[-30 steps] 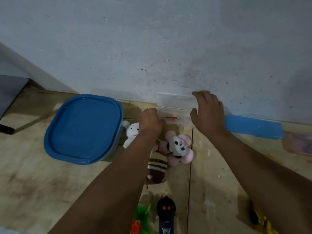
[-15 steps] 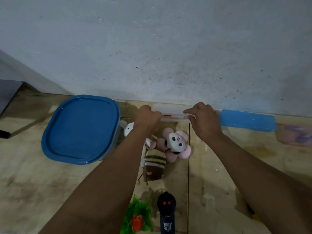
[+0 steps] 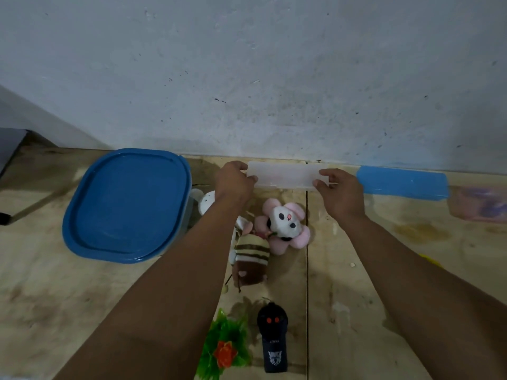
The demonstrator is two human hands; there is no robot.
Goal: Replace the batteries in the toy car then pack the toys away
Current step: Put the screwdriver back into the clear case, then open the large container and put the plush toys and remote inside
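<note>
The clear plastic case [image 3: 282, 176], open a second ago, is now closed, left hand [image 3: 233, 182] and right hand [image 3: 340, 192] fingers pinching its ends, ready to stow.

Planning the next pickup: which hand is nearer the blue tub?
Left. The left hand grips the clear case just right of the blue tub; the right hand holds the case's far end, farther from the tub.

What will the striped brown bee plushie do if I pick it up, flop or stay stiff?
The striped brown plush bee would probably flop and squash, since it looks like soft stuffed fabric. It likely feels light. Lying flat on the wooden table, it seems unlikely to roll.
</note>
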